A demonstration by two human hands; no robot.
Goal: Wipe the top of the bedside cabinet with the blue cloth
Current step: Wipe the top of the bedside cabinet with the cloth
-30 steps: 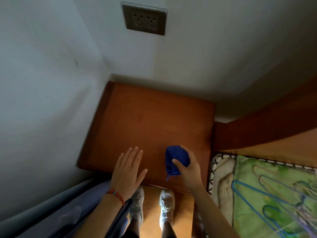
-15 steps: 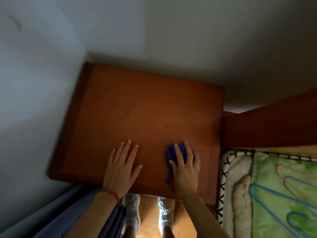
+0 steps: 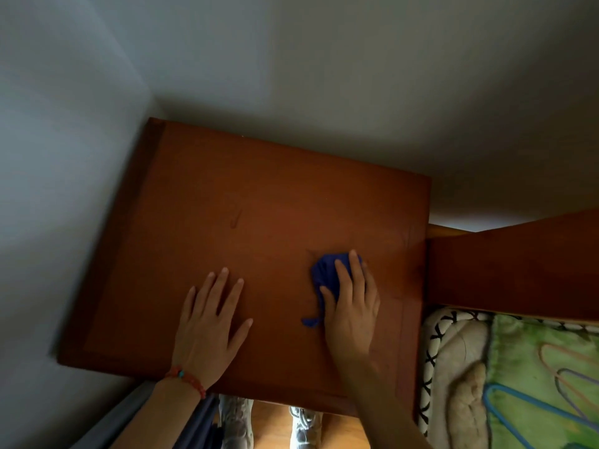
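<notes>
Cloth down on the cabinet, wiping under way.

The right hand (image 3: pixel 351 306) presses flat on the bunched blue cloth (image 3: pixel 325 275), at about four o'clock on the cabinet top (image 3: pixel 259 196); the left hand (image 3: pixel 207 322), fingers spread and empty, rests at seven o'clock, probably for balance.

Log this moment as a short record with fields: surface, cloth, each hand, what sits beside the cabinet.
surface: bedside cabinet top, brown wood, set in a wall corner
cloth: blue cloth, bunched, on the right part of the top
right hand: pressed flat on the cloth
left hand: palm down, fingers spread, on bare wood near the front edge
left wrist: red bead bracelet
beside, right: bed with green blanket
</notes>
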